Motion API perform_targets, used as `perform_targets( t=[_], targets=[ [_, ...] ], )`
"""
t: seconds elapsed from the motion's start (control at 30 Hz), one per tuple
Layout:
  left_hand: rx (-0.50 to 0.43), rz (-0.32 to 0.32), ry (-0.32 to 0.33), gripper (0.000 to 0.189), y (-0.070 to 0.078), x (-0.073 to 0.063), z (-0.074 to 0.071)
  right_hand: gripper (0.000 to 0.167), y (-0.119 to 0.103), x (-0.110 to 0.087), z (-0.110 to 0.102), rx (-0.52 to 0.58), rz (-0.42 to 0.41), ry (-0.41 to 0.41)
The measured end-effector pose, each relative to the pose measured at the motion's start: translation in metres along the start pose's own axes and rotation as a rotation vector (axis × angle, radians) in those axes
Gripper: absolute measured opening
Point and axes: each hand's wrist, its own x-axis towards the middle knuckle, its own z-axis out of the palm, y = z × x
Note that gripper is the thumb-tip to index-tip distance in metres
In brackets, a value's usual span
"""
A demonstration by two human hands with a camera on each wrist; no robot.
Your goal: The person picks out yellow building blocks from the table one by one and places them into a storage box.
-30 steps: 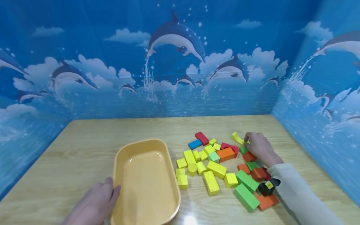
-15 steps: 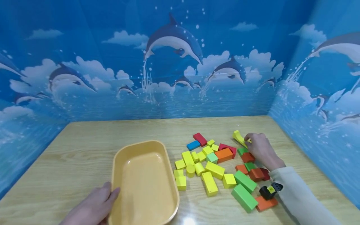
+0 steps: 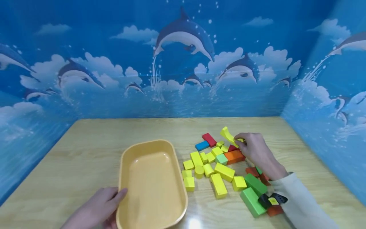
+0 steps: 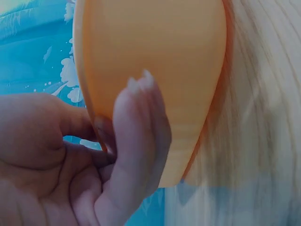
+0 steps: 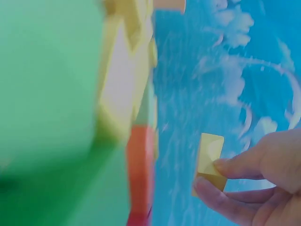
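Observation:
In the head view my right hand [image 3: 254, 151] pinches a yellow curved block [image 3: 227, 135] near one end, above the back right of the block pile. Seen from the right wrist, thumb and fingertips close on the same yellow block [image 5: 209, 153], with the blue backdrop behind it. My left hand [image 3: 95, 205] grips the left rim of a pale orange plastic tub [image 3: 152, 181], which contains nothing. The left wrist view has the thumb and curled fingers on either side of the tub's wall [image 4: 160, 37].
Right of the tub, yellow blocks [image 3: 224, 171] lie loosely grouped, with an orange block [image 3: 234, 156], a blue block [image 3: 202, 146] and a red block [image 3: 209, 139] behind. Green blocks [image 3: 253, 202] lie under the right forearm. A dolphin-printed backdrop [image 3: 183, 101] borders the wooden table [image 3: 94, 143].
My right hand has moved left and up with the yellow curved block, from the pile's far right edge. My left hand stays on the tub's rim. The head view has shifted slightly.

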Motion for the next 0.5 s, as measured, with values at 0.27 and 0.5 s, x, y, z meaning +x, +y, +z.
perform_targets(
  t=[0.27, 0.5],
  targets=[
    [0.018, 0.126, 0.055, 0.036, 0.004, 0.003, 0.001, 0.015, -0.03, 0.004, -0.003, 0.028, -0.055, 0.01],
    [0.001, 0.149, 0.06, 0.041, -0.004, 0.001, 0.003, 0.016, -0.052, 0.003, 0.0, 0.114, -0.076, -0.049]
  ],
)
